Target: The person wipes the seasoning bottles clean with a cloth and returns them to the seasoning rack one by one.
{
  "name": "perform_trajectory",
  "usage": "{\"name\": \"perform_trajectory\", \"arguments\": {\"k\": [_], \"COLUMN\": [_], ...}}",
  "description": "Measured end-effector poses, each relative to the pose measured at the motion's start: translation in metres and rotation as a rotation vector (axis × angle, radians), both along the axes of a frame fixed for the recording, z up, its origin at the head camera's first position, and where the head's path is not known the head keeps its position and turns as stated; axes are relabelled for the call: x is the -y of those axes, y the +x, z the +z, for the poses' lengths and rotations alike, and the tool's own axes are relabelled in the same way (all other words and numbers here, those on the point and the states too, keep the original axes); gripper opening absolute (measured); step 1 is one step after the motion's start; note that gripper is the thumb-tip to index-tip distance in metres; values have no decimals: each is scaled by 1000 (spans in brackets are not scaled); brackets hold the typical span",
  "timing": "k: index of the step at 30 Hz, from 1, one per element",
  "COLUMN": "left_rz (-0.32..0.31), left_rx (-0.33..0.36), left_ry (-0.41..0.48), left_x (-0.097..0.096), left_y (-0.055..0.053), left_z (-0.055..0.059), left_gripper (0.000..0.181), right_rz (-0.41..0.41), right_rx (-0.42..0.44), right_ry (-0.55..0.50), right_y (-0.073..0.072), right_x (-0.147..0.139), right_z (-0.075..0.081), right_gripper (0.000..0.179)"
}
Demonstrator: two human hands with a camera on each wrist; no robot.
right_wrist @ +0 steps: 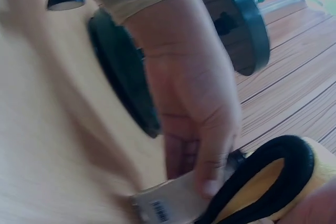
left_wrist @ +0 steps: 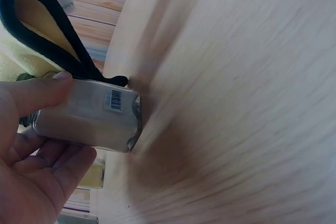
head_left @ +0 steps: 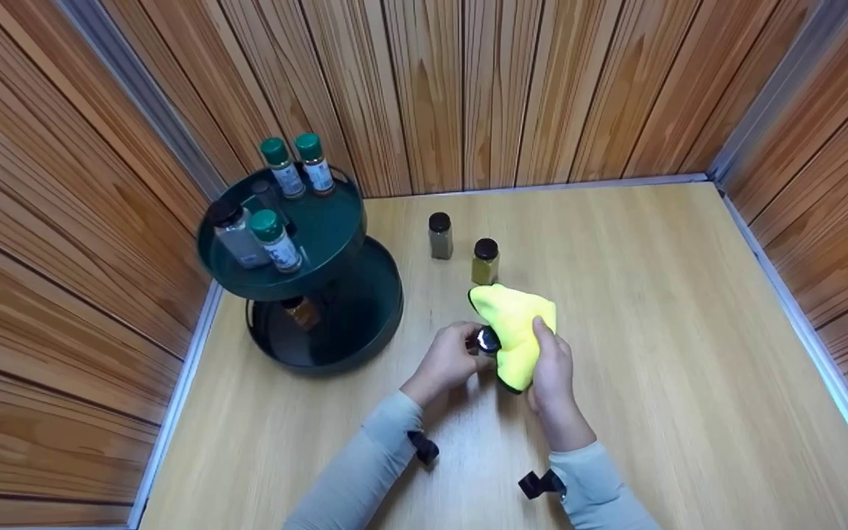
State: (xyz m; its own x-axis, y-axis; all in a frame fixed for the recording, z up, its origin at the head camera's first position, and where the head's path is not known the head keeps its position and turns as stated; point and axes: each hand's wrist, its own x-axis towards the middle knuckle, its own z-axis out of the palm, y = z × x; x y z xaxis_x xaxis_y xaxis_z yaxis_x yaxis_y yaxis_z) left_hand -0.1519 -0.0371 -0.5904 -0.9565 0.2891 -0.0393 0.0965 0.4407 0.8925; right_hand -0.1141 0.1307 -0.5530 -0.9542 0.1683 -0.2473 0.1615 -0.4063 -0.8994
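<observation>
Wood-panelled walls (head_left: 424, 96); two-tier tray (head_left: 328, 221) left; two dark-capped jars (head_left: 485, 263) beyond yellow cloth (head_left: 516, 320)

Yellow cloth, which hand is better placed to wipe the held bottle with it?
Probably the right hand: it grips the yellow cloth beside the bottle, while the left hand is occupied holding that bottle.

right hand (right_wrist: 312, 209): cropped, right wrist view | held jar (left_wrist: 86, 119): barcode (left_wrist: 114, 100) illegible | amber jar (head_left: 303, 314): partly hidden

I see pale wood desk (head_left: 689, 331): dark green two-tier stand (head_left: 365, 316) at left; far middle, upright greyish jar (head_left: 440, 241), yellowish jar (head_left: 485, 266) nearer, to right.
</observation>
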Motion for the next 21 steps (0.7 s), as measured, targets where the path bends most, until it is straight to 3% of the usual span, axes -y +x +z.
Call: {"name": "perform_trajectory", "arguments": {"k": [7, 9, 11, 14, 18, 21], "left_rz": [21, 32, 41, 25, -8, -9], "left_rx": [34, 44, 48, 31, -7, -14], "left_ry": [-14, -18, -24, -6, 6, 6], "left_x": [1, 2, 1, 1, 0, -1], "left_y": [0, 0, 0, 0, 0, 0], "left_z": [-1, -1, -1, 0, -1, 0], "left_gripper": [54, 55, 54, 52, 48, 46], "right_rz": [-23, -5, 12, 12, -14, -22], "right_rx": [132, 170, 190, 175, 85, 30], "right_ry": [12, 6, -12, -48, -55, -34], "right_y": [-6, -9, -11, -12, -8, -4], "right_x": [0, 0, -2, -5, -4, -2], "right_z": [-36, -40, -37, -20, 0, 2], "right_gripper": [47, 48, 48, 47, 46, 46]}}
